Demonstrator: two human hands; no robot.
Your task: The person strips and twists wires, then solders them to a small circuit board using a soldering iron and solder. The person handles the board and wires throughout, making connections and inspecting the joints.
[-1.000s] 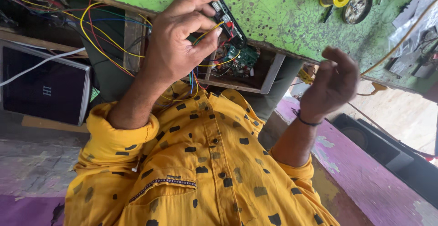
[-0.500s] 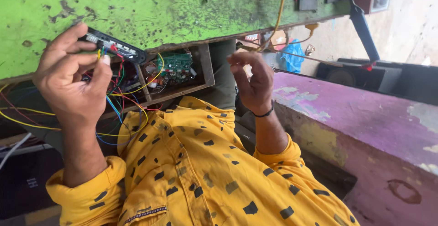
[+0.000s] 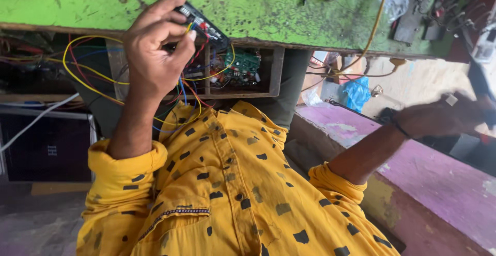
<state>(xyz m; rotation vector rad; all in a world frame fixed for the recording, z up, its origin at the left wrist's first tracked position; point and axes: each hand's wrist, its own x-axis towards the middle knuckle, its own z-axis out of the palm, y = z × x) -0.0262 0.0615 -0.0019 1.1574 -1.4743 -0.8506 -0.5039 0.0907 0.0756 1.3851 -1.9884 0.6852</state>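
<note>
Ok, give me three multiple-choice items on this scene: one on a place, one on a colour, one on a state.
1. Where is the green circuit board?
A. in the wooden compartment under the bench
B. on the purple ledge
C. on the floor

2. What colour is the bench top?
A. red
B. green
C. white

3. What is the left hand doing?
A. lying flat and empty
B. pinching a small black part with wires
C. gripping a hammer

Answers: 1 A, it sits inside the box; 2 B, worn green paint; 3 B, fingers close on it.
</note>
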